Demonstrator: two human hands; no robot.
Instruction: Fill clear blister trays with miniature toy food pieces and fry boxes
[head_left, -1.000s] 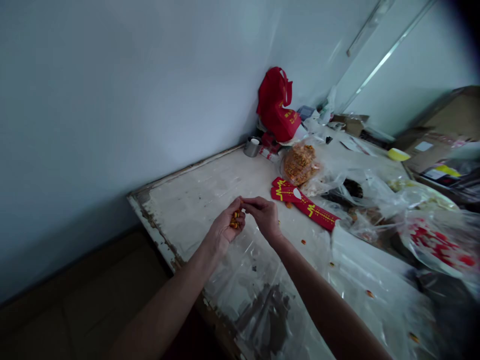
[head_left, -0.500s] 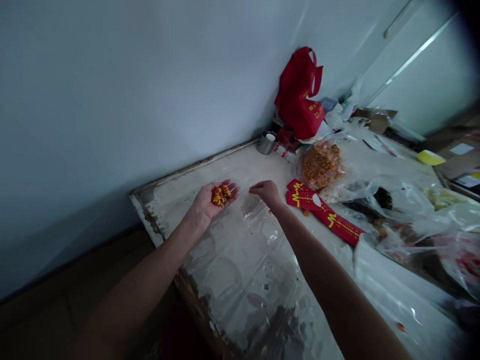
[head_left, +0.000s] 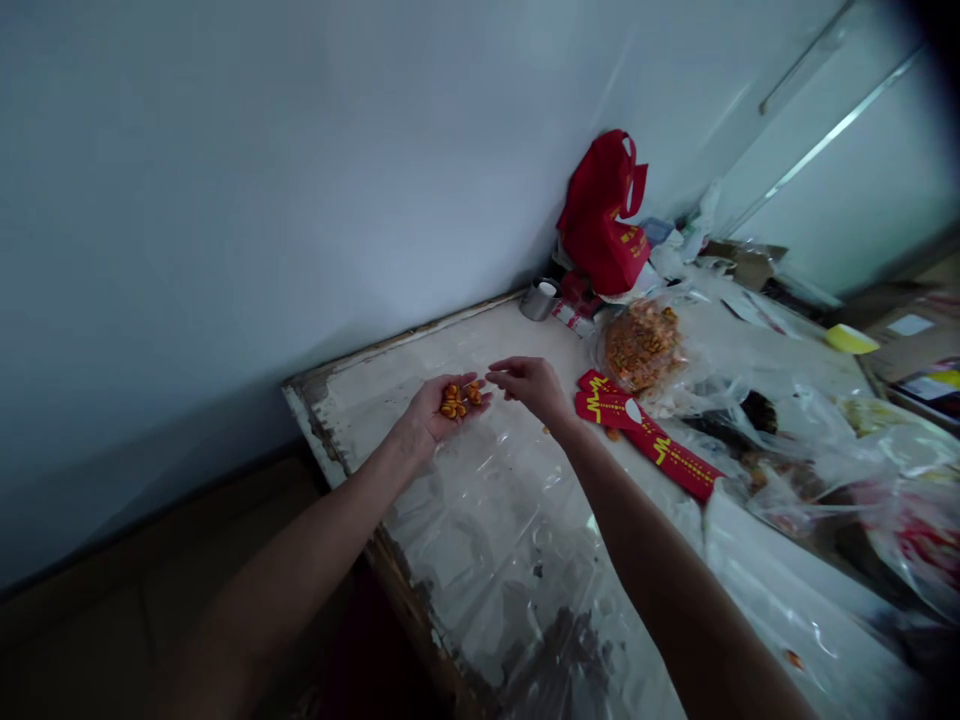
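The left grip [head_left: 450, 405] is palm up, cupped and not closed, with a small pile of orange pieces [head_left: 453, 402] in it. The hand is maybe bent like a bowl so that nothing rolls off. Its fingers point to about two o'clock, with twelve at the top of the view. The pile is longest that way too, from eight to two, but the pieces lie every which way and are too small for me to tell where each one points.

The right grip [head_left: 525, 383] is just beside it at about three o'clock, palm down, its fingers aiming back to ten o'clock. Thumb and fingertips are close together, but I cannot tell if they pinch anything. It is likely kept near so the two hands can reach each other easily.

Going out from the right grip, two red strips [head_left: 664, 447] with yellow marks lie at about four o'clock. The longer one runs from ten to four. Between two and three o'clock sits a see-through bag [head_left: 643, 345] full of orange bits, perhaps close by so it is easy to reach. A metal cup [head_left: 538, 300] stands at twelve, near the wall [head_left: 300, 180], and a red bag [head_left: 606, 215] slumps at one, maybe leaning there for support. A loose piece [head_left: 794, 659] lies far off between four and five, on the plastic-covered worktop [head_left: 450, 545]
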